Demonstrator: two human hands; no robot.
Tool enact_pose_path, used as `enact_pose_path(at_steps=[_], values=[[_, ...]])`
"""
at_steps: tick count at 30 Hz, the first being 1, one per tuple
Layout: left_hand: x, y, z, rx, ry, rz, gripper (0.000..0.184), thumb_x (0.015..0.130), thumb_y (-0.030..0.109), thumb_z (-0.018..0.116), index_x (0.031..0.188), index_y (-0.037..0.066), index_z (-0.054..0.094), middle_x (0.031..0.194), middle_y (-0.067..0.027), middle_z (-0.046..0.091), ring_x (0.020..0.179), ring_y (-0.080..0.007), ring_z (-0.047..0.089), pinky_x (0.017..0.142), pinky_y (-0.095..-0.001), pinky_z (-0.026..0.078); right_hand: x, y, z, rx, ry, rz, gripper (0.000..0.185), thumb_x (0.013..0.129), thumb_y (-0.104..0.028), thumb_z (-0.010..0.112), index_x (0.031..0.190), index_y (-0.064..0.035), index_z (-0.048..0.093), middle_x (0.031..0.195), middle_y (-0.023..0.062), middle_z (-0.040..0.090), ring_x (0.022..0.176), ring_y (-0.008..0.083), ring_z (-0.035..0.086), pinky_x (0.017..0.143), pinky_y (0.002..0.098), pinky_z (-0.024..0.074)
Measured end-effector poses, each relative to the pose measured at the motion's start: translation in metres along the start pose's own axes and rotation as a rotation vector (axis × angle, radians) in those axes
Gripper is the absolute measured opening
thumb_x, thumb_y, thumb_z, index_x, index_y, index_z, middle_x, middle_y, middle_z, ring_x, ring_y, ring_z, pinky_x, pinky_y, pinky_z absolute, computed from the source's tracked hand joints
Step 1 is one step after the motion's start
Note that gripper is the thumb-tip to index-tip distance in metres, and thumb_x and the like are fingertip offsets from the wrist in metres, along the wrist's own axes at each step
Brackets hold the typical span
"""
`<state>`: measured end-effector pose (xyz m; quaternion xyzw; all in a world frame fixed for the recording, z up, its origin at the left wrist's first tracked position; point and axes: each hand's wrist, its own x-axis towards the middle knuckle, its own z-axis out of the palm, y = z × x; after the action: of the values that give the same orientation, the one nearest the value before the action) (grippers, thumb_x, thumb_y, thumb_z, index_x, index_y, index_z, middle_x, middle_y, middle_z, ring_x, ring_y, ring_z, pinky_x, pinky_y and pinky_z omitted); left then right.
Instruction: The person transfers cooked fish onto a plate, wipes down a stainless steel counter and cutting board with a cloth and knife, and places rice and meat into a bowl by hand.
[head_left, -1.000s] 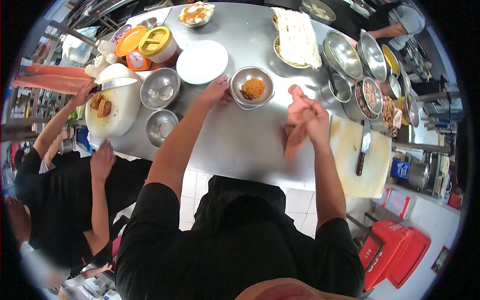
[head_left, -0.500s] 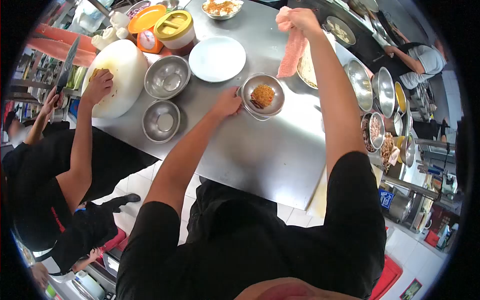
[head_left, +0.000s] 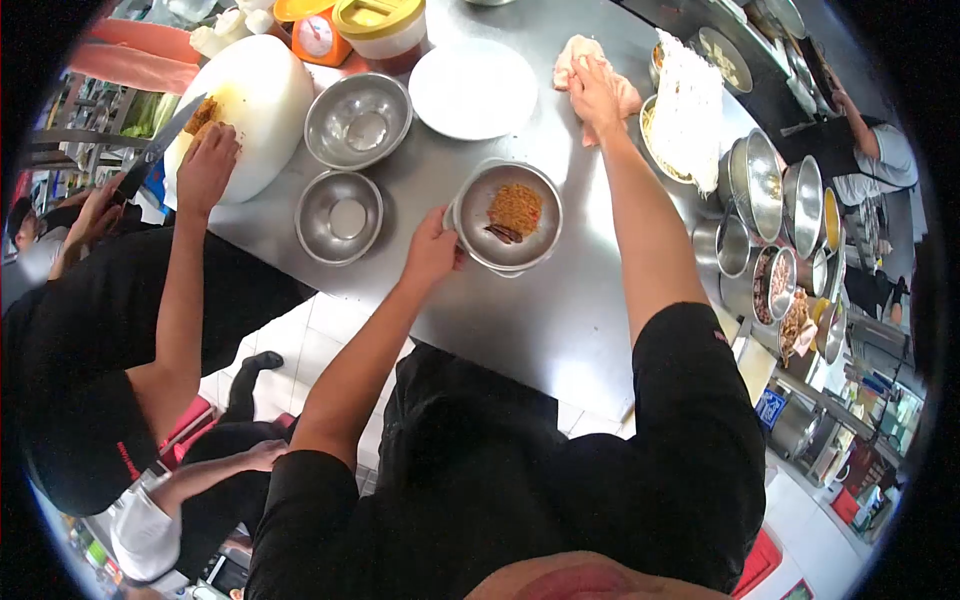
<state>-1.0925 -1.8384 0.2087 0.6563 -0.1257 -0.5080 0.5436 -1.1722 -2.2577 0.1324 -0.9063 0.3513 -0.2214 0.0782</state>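
Observation:
My left hand (head_left: 432, 247) grips the left rim of a metal bowl (head_left: 478, 205), tilted slightly on the steel table (head_left: 480, 315). Inside the bowl lies a heap of orange-brown crumbly seasoning (head_left: 516, 210) with a few dark dried pieces beside it. Farther off to the right, my right hand (head_left: 594, 95) presses a bunched pink cloth (head_left: 622, 93) against the tabletop; the fingertips partly sink into its folds. Near the left hand stand two more metal bowls, one larger (head_left: 335, 135) and one smaller (head_left: 318, 222). A white plate (head_left: 473, 90) sits beyond my bowl.
At left a co-worker's hand (head_left: 207, 165) touches brown food on a round white cutting board (head_left: 262, 100), with a knife (head_left: 160, 150) in the other. An orange scale (head_left: 318, 38) and a yellow-lidded tub (head_left: 380, 30) stand behind. Several metal bowls (head_left: 757, 185) line the right side.
My right hand has brought the pink cloth down from the air onto the table. The bowl in my left hand appears nearer to me. The co-worker's knife has come over the cutting board.

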Motion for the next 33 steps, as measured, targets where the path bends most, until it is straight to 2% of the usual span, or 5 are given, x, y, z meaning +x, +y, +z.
enact_pose_path(at_steps=[15, 24, 27, 31, 33], values=[[-0.105, 0.023, -0.116, 0.025, 0.107, 0.084, 0.032, 0.091, 0.004, 0.046, 0.123, 0.004, 0.050, 0.075, -0.0075, 0.063, 0.052, -0.0123, 0.058, 0.045, -0.0249, 0.048, -0.194, -0.247, -0.095, 0.110, -0.116, -0.154, 0.026, 0.081, -0.016, 0.056, 0.106, -0.0091, 0.061, 0.115, 0.0075, 0.060, 0.112, 0.0263, 0.052, 0.091, 0.0439, 0.0406], [-0.156, 0.037, -0.161, 0.017, 0.166, 0.166, 0.024, 0.091, 0.005, 0.049, 0.114, 0.003, 0.054, 0.074, -0.0053, 0.063, 0.054, -0.0111, 0.059, 0.048, -0.0231, 0.048, -0.337, -0.385, -0.107, 0.536, -0.216, -0.373, 0.044, 0.076, -0.008, 0.057, 0.120, -0.0085, 0.061, 0.122, 0.0122, 0.057, 0.114, 0.0276, 0.053, 0.103, 0.0430, 0.0366], [-0.168, 0.038, -0.171, 0.047, 0.170, 0.182, 0.025, 0.091, 0.005, 0.049, 0.115, 0.002, 0.054, 0.077, -0.0061, 0.063, 0.055, -0.0120, 0.059, 0.047, -0.0237, 0.048, -0.376, -0.409, -0.066, 0.822, -0.267, -0.337, 0.032, 0.073, -0.006, 0.058, 0.104, -0.0072, 0.067, 0.107, 0.0102, 0.066, 0.103, 0.0242, 0.062, 0.099, 0.0423, 0.0388], [-0.175, 0.027, -0.192, 0.043, 0.162, 0.202, 0.028, 0.090, 0.001, 0.046, 0.117, 0.001, 0.053, 0.081, -0.0074, 0.064, 0.055, -0.0131, 0.061, 0.044, -0.0244, 0.049, -0.354, -0.390, -0.115, 0.858, -0.442, 0.355, 0.011, 0.074, -0.006, 0.055, 0.078, -0.0060, 0.064, 0.067, 0.0043, 0.065, 0.059, 0.0219, 0.062, 0.080, 0.0366, 0.0469], [-0.180, 0.025, -0.194, 0.049, 0.161, 0.199, 0.027, 0.088, 0.000, 0.045, 0.114, 0.002, 0.052, 0.081, -0.0083, 0.063, 0.056, -0.0145, 0.059, 0.045, -0.0259, 0.047, -0.341, -0.378, -0.160, 1.152, -0.336, 0.376, 0.009, 0.075, -0.008, 0.055, 0.080, -0.0061, 0.063, 0.071, 0.0072, 0.065, 0.065, 0.0235, 0.062, 0.078, 0.0375, 0.0474]])
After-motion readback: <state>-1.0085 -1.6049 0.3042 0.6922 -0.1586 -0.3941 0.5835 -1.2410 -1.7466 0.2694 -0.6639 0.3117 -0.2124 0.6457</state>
